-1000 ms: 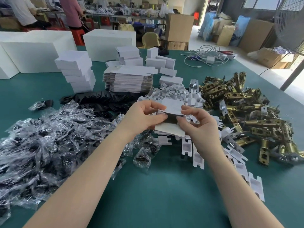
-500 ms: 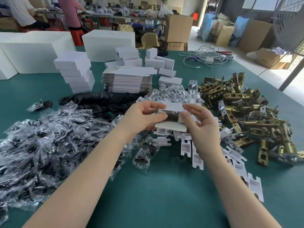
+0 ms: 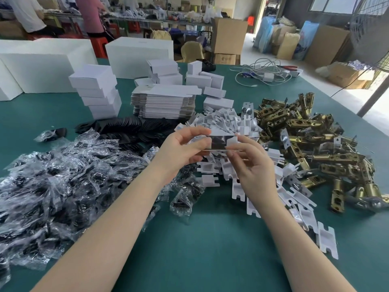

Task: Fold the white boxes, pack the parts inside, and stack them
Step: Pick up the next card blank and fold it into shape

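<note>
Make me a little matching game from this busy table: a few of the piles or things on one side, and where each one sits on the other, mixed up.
Things:
1. small white cardboard box being folded
2. pile of brass-coloured metal latch parts
3. heap of clear plastic bags with dark pieces
4. stack of flat unfolded white box blanks

Places:
A. left side of the green table
B. right side of the table
C. held between both hands
D. middle of the table, beyond the hands

Pairs: 1-C, 2-B, 3-A, 4-D
</note>
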`<state>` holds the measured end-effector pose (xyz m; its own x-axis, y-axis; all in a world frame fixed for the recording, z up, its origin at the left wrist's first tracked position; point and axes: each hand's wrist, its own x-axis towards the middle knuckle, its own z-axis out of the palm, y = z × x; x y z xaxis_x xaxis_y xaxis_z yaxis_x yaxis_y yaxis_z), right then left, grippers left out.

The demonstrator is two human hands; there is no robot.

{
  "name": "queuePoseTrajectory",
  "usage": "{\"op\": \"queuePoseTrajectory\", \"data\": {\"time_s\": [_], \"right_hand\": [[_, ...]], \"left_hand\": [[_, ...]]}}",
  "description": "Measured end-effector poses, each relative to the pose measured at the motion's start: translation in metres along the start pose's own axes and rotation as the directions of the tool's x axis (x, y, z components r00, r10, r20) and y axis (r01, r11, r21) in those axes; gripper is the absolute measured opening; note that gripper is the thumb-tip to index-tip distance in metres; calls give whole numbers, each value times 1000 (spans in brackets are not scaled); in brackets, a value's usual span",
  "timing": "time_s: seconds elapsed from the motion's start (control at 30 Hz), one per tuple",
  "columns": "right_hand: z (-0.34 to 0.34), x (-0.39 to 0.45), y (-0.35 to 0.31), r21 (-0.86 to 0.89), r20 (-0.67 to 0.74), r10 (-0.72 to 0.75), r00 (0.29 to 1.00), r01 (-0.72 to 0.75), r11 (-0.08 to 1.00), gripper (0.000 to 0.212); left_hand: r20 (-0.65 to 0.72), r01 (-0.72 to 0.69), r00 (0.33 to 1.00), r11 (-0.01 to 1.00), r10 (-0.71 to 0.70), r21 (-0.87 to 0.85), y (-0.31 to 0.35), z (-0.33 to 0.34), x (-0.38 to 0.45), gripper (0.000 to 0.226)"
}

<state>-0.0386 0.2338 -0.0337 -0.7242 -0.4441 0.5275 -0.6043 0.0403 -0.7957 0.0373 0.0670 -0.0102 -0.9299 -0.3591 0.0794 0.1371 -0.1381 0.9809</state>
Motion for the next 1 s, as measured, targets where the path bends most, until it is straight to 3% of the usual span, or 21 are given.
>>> {"op": "queuePoseTrajectory", "data": {"time_s": [0.17, 0.27, 0.47, 0.63, 0.83, 1.0], "right_hand": [[0, 3, 5, 82, -22, 45, 999, -43, 996, 6], [2, 2, 7, 78, -29, 47, 998, -45, 996, 7], [5, -2, 3, 104, -45, 77, 996, -72, 992, 35], [6, -3, 6, 137, -10, 26, 1000, -24, 990, 24], [6, -1, 7, 153, -20, 28, 999, -24, 988, 36], [6, -1, 9, 119, -88, -6, 996, 16, 993, 14]], "left_hand": [[101, -57, 993, 996, 63, -65, -8, 1, 0, 26], [134, -139, 982, 990, 134, 29, -11, 1, -3, 42], [32, -225, 974, 964, 222, 143, -17, 6, -4, 25], [-30, -298, 951, 934, 309, 197, -20, 13, -8, 37], [-44, -332, 936, 916, 350, 226, -21, 15, -8, 29], [-34, -370, 923, 908, 384, 198, -22, 13, -6, 25]]}}
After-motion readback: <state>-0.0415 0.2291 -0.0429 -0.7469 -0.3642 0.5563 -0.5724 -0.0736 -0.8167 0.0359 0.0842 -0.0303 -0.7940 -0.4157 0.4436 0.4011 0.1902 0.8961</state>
